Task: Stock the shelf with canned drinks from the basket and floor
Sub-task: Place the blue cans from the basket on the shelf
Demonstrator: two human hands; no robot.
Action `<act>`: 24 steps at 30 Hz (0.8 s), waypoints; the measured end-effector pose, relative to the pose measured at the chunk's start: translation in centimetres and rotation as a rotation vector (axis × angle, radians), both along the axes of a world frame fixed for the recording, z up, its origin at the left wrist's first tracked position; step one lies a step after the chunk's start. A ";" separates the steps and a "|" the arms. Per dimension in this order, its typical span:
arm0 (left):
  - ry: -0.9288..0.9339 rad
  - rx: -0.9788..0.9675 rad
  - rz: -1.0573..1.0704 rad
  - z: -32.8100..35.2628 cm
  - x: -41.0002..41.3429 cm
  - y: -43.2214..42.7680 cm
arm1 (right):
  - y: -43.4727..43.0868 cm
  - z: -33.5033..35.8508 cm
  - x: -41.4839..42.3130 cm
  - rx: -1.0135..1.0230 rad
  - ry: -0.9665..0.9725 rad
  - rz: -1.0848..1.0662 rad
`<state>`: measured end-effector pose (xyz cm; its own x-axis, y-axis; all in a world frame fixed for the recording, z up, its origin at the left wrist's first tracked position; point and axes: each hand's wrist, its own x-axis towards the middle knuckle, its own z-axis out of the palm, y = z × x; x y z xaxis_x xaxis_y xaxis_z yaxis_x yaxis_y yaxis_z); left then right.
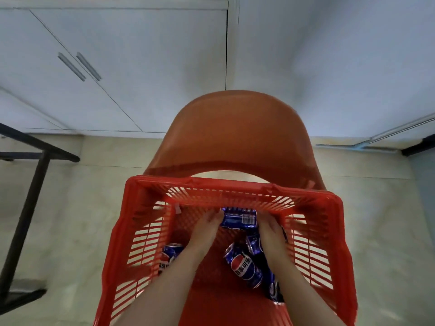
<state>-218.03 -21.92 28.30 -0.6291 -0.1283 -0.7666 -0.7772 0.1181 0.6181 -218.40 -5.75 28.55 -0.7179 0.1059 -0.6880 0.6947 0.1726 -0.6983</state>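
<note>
A red plastic basket (334, 231) sits on an orange chair (233, 135) right below me. Several blue cola cans lie loose on the basket's floor. Both my hands reach inside it. My left hand (207, 229) touches the left end of a blue can (239, 218) lying on its side at the basket's far wall. My right hand (270, 231) lies against that can's right end. How far the fingers curl round it is hidden. Another can (243, 264) lies between my forearms, and one more can (168, 255) sits at the left.
White cabinet doors (106, 67) with two bar handles stand behind the chair. A black metal frame (30, 184) stands on the beige tiled floor at the left. A sliding door track (376, 142) runs at the right. No shelf is in view.
</note>
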 end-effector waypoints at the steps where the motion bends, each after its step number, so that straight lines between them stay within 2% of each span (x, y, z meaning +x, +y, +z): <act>1: -0.011 0.013 -0.010 -0.8 -0.2 0.2 | -0.3 -0.7 -0.3 0.001 -0.017 0.001; 9: -0.093 -0.008 0.104 -4.4 -0.7 1.4 | -1.6 -2.9 -0.9 0.002 -0.128 -0.076; 13: -0.038 0.027 0.110 -3.5 -0.4 0.7 | -2.4 -1.9 -0.9 0.090 -0.040 0.002; 19: 0.089 -0.042 0.055 1.2 0.2 -1.0 | -2.5 2.8 0.7 0.031 0.002 -0.032; 24: 0.222 -0.149 -0.032 7.8 0.5 -1.3 | -2.4 7.9 2.5 0.027 0.004 -0.099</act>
